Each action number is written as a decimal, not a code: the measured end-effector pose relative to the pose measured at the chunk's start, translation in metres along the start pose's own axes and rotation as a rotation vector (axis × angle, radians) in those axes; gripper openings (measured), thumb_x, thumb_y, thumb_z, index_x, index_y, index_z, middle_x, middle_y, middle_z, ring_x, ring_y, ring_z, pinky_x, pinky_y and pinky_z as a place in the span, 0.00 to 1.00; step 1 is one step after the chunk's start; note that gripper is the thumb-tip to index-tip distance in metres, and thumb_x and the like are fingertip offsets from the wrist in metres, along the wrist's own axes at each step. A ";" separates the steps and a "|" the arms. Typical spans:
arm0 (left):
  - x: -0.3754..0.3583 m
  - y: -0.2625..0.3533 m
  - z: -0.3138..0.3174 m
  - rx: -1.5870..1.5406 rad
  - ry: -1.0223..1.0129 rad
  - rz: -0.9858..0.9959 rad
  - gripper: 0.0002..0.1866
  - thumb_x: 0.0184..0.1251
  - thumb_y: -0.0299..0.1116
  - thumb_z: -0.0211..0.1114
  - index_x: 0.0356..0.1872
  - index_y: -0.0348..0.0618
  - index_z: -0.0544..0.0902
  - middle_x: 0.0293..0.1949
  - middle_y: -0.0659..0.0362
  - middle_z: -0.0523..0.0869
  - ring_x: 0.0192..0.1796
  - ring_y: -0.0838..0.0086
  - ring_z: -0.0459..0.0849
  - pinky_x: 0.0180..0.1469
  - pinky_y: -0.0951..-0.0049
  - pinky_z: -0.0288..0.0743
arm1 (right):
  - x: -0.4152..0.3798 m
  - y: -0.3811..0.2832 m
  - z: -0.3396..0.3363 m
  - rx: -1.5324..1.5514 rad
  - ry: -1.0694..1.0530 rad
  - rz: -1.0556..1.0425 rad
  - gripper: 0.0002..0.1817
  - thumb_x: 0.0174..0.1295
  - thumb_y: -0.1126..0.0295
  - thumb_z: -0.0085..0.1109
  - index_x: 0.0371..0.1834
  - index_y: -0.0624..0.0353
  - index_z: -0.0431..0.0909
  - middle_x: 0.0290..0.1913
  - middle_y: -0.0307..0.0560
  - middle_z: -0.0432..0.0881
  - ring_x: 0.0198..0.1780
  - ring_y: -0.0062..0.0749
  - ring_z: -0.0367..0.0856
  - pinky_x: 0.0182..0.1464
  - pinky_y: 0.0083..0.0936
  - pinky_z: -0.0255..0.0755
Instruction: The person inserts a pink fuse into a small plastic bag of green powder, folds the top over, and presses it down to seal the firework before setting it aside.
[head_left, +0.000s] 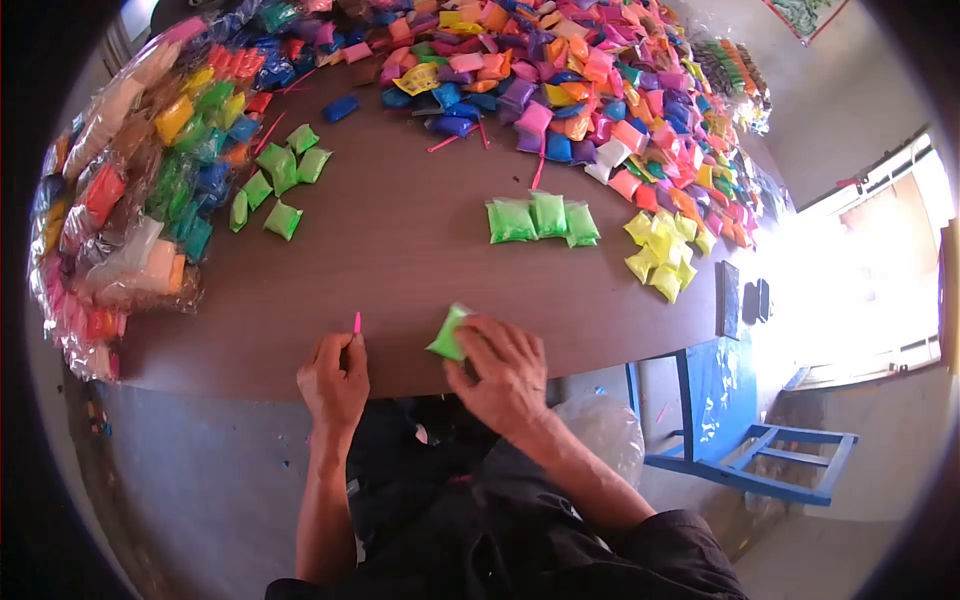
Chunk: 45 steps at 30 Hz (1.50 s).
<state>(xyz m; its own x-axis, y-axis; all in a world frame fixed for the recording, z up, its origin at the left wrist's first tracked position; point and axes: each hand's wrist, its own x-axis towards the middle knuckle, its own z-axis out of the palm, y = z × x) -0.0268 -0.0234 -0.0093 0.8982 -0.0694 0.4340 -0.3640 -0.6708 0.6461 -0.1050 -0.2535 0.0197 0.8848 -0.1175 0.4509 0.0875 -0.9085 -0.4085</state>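
Observation:
My left hand (334, 378), at the table's near edge, is closed around a thin pink plastic stick (357, 322) whose tip points up past the thumb. To its right, my right hand (505, 372) grips a small bright green packet (447, 336) by its right side, just over the table. Farther back, a short row of matching green packets (514, 221) lies side by side. Loose darker green packets (284, 219) are scattered to the left. A cluster of yellow packets (662, 250) rests on the right.
A big heap of multicoloured packets (590, 90) covers the far side of the brown table (400, 270). Clear bags of coloured packets (150, 210) line the left. Pink sticks (440, 145) lie near the heap. A blue chair (720, 410) stands at the right.

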 end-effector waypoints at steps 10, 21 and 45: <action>-0.001 0.000 0.002 0.007 0.011 0.042 0.06 0.76 0.25 0.76 0.39 0.41 0.86 0.31 0.51 0.88 0.29 0.55 0.88 0.33 0.60 0.80 | 0.008 0.149 -0.083 -0.281 -0.056 0.090 0.24 0.69 0.70 0.73 0.69 0.56 0.88 0.70 0.50 0.87 0.70 0.52 0.85 0.71 0.50 0.76; -0.007 -0.007 0.001 0.070 -0.007 0.046 0.06 0.74 0.26 0.78 0.39 0.40 0.87 0.32 0.51 0.89 0.31 0.53 0.90 0.33 0.58 0.82 | 0.015 0.164 -0.071 -0.333 -0.091 0.082 0.26 0.73 0.71 0.66 0.75 0.60 0.82 0.74 0.54 0.84 0.77 0.51 0.81 0.74 0.50 0.72; 0.024 -0.046 -0.039 -0.092 0.301 -0.168 0.07 0.74 0.24 0.78 0.38 0.35 0.86 0.30 0.47 0.89 0.29 0.58 0.91 0.34 0.66 0.81 | 0.196 -0.085 0.138 0.162 -0.188 -0.512 0.27 0.70 0.65 0.74 0.72 0.48 0.83 0.76 0.48 0.81 0.74 0.50 0.83 0.73 0.51 0.78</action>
<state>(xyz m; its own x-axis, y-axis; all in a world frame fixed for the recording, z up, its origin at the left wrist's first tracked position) 0.0020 0.0342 -0.0037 0.8395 0.2662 0.4737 -0.2505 -0.5841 0.7721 0.1242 -0.1444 0.0333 0.7757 0.4088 0.4808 0.5831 -0.7557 -0.2981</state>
